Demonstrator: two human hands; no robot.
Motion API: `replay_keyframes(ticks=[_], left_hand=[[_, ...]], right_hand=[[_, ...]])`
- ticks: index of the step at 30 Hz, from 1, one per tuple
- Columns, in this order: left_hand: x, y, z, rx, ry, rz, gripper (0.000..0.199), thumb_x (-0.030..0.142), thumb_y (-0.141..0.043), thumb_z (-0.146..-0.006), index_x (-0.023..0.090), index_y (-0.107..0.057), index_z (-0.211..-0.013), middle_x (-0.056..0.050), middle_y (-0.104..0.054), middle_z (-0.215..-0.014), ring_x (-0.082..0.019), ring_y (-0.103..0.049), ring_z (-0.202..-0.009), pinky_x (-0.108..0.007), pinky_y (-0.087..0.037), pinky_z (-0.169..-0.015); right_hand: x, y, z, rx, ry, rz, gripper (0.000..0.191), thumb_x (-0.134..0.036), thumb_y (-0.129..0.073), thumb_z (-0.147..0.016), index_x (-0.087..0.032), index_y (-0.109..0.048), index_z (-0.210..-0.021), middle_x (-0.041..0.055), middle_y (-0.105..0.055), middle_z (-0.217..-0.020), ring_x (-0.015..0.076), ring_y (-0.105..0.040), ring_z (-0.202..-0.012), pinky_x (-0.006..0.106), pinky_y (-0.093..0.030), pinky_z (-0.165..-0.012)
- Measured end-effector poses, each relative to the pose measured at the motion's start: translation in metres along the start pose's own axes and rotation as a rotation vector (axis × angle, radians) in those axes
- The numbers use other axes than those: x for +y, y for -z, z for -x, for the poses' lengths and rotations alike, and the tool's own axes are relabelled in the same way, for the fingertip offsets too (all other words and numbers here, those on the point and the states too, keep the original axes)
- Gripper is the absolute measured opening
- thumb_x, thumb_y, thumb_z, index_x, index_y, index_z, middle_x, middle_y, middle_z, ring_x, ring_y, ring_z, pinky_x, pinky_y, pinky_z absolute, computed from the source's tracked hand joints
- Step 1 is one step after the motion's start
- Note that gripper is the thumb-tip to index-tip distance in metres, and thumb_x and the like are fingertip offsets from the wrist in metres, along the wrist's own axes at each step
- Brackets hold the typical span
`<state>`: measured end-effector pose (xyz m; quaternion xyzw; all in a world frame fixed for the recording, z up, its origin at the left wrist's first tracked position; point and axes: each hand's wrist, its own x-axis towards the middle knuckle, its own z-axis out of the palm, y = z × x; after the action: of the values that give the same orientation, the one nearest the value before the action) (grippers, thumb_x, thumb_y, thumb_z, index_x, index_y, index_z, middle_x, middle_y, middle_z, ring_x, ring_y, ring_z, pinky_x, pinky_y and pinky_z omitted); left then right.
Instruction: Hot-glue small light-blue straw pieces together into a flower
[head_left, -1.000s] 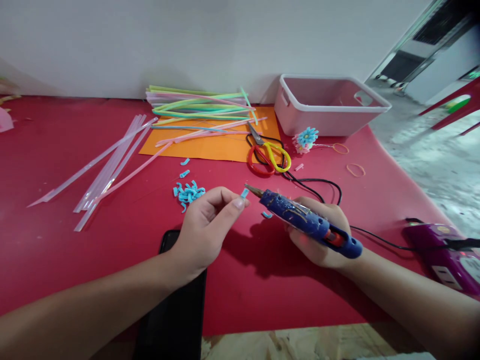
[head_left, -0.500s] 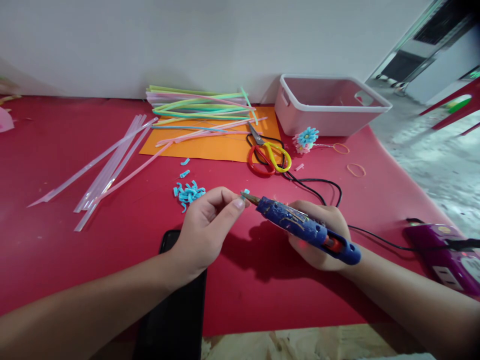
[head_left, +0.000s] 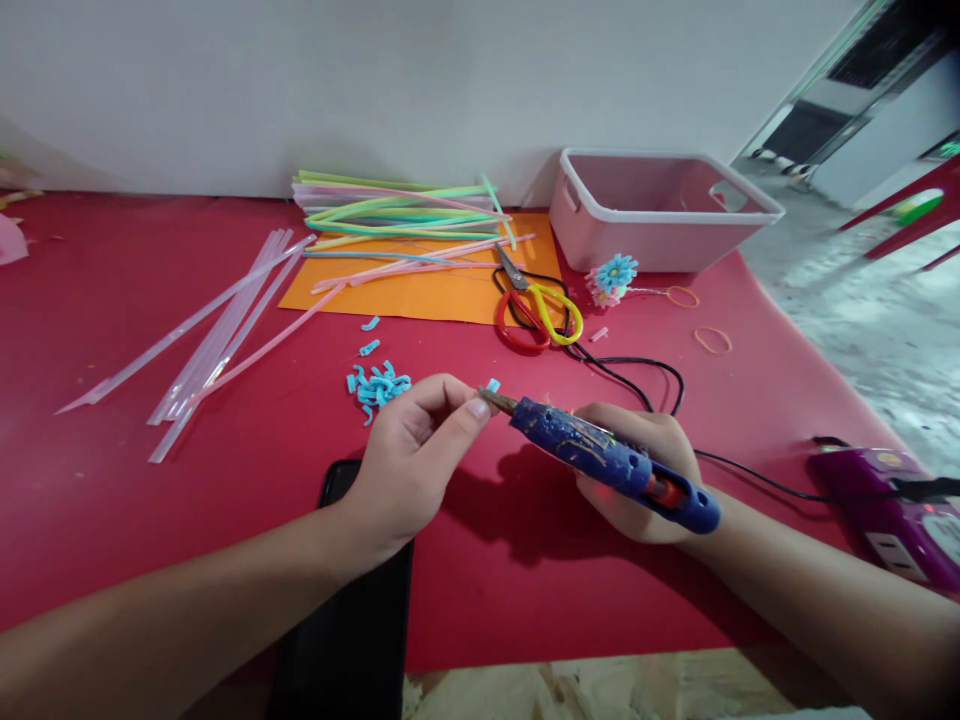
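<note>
The glue gun's nozzle [head_left: 501, 402] has just moved in to the pinched blue chenille piece [head_left: 493, 384], so the 2 hands meet at 1 spot, nearer the wearer than the scissors [head_left: 517, 279]. The left hand [head_left: 409, 455] pinches the piece between thumb and finger; the right hand [head_left: 652, 430] is wrapped around the hot glue gun [head_left: 585, 445]. Whether glue is flowing, I can't tell. Left of the scissors and nearer the wearer lies a pile of blue cut pieces [head_left: 379, 385].
</note>
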<state>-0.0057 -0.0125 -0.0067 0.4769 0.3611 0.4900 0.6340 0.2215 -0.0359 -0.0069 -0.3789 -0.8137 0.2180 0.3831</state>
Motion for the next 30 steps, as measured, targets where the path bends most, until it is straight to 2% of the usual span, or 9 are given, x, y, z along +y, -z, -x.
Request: replay_keyframes(ticks=[4, 9, 12, 15, 21, 26, 30], left_hand=[[-0.0001, 0.0, -0.0004, 0.011, 0.006, -0.005, 0.018, 0.025, -0.07, -0.091, 0.019, -0.066, -0.075, 0.006, -0.053, -0.065, -0.007, -0.039, -0.055, -0.022, -0.037, -0.057], [0.0007, -0.0016, -0.0014, 0.036, 0.015, -0.042, 0.018, 0.034, -0.075, -0.089, 0.02, -0.072, -0.079, 0.002, -0.064, -0.073, -0.008, -0.043, -0.057, -0.024, -0.041, -0.06], [-0.0006, -0.0011, -0.0017, 0.045, 0.011, -0.062, 0.021, 0.041, -0.077, -0.086, 0.02, -0.074, -0.083, 0.0, -0.068, -0.078, -0.01, -0.049, -0.06, -0.025, -0.042, -0.061], [-0.0021, 0.0002, -0.0016, 0.039, -0.003, -0.043, 0.021, 0.043, -0.077, -0.086, 0.022, -0.075, -0.086, 0.0, -0.069, -0.081, -0.011, -0.052, -0.065, -0.025, -0.043, -0.062], [-0.0011, -0.0002, -0.0023, 0.027, -0.018, -0.001, 0.017, 0.041, -0.078, -0.086, 0.025, -0.075, -0.086, 0.001, -0.068, -0.082, -0.01, -0.054, -0.069, -0.023, -0.044, -0.065], [0.0002, -0.002, -0.0028, 0.044, -0.014, -0.03, 0.022, 0.045, -0.079, -0.084, 0.023, -0.074, -0.085, 0.001, -0.068, -0.079, -0.011, -0.053, -0.066, -0.025, -0.045, -0.064], [-0.0001, -0.0014, -0.0025, 0.053, 0.011, -0.054, 0.024, 0.046, -0.08, -0.083, 0.022, -0.075, -0.085, 0.0, -0.067, -0.076, -0.011, -0.049, -0.061, -0.026, -0.045, -0.062]], right_hand=[[-0.0001, -0.0001, 0.0029, -0.005, -0.033, -0.014, 0.014, -0.017, -0.061, -0.079, -0.025, -0.056, -0.091, -0.0046, -0.059, -0.061, 0.0099, -0.046, -0.043, 0.024, -0.042, -0.045], [0.0005, -0.0017, 0.0054, 0.081, -0.062, -0.023, 0.013, -0.013, -0.06, -0.079, -0.024, -0.056, -0.085, -0.0067, -0.057, -0.059, 0.0073, -0.045, -0.042, 0.021, -0.037, -0.041], [0.0003, -0.0014, 0.0047, 0.094, -0.088, -0.011, 0.013, -0.012, -0.061, -0.079, -0.024, -0.055, -0.082, -0.0059, -0.059, -0.061, 0.0075, -0.049, -0.044, 0.02, -0.039, -0.042], [0.0012, -0.0012, 0.0055, 0.098, -0.116, 0.007, 0.012, -0.013, -0.06, -0.08, -0.024, -0.058, -0.084, -0.0041, -0.062, -0.063, 0.0094, -0.054, -0.047, 0.021, -0.044, -0.046], [0.0027, -0.0017, 0.0088, 0.103, -0.125, -0.012, 0.011, -0.014, -0.061, -0.08, -0.024, -0.057, -0.084, -0.0042, -0.062, -0.064, 0.0096, -0.055, -0.047, 0.021, -0.044, -0.046], [-0.001, 0.0004, 0.0055, 0.074, -0.122, 0.02, 0.013, -0.012, -0.061, -0.079, -0.024, -0.057, -0.083, -0.0036, -0.064, -0.063, 0.0107, -0.058, -0.048, 0.022, -0.048, -0.048], [-0.0004, -0.0001, 0.0058, 0.091, -0.114, 0.0, 0.013, -0.012, -0.061, -0.079, -0.024, -0.057, -0.082, -0.0035, -0.063, -0.063, 0.01, -0.055, -0.046, 0.022, -0.045, -0.045]])
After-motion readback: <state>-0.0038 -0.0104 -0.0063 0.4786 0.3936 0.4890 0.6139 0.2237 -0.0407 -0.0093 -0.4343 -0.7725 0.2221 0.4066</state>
